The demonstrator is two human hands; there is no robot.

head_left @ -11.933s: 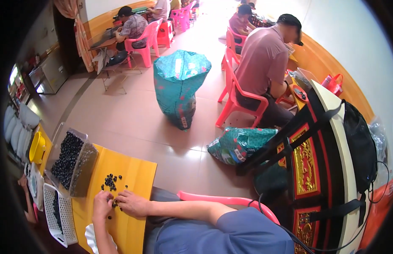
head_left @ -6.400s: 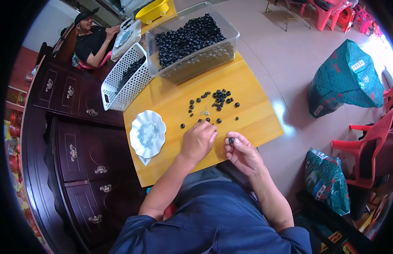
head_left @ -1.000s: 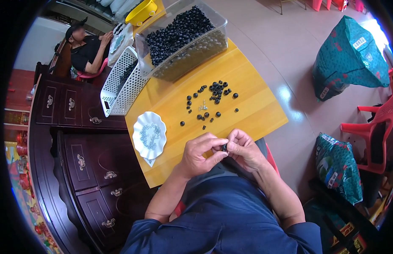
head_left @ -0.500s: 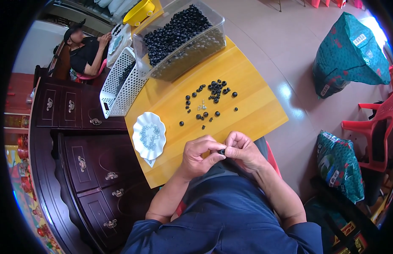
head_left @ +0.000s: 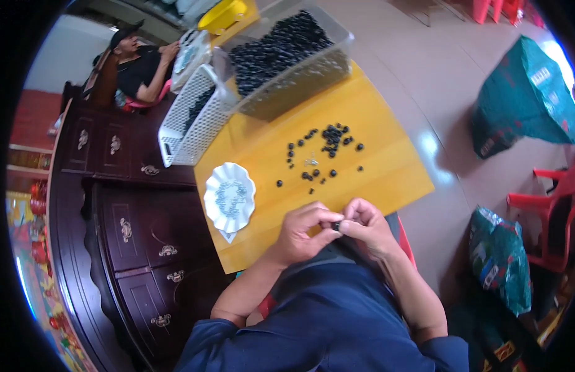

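While both hands are meeting at the near edge of the yellow table (head_left: 386, 180), the left hand (head_left: 303, 232) and right hand (head_left: 365, 226) are pinching one small dark bead (head_left: 336, 226) between their fingertips, each grip closing on it. Just beyond, a loose scatter of dark beads (head_left: 321, 149) is lying on the table, waiting. Left of the hands, a white scalloped dish (head_left: 229, 197) is holding small pieces. Farther off, a clear bin (head_left: 287, 62) is sitting heaped with beads beside a white basket (head_left: 188, 118), so most work seems to remain.
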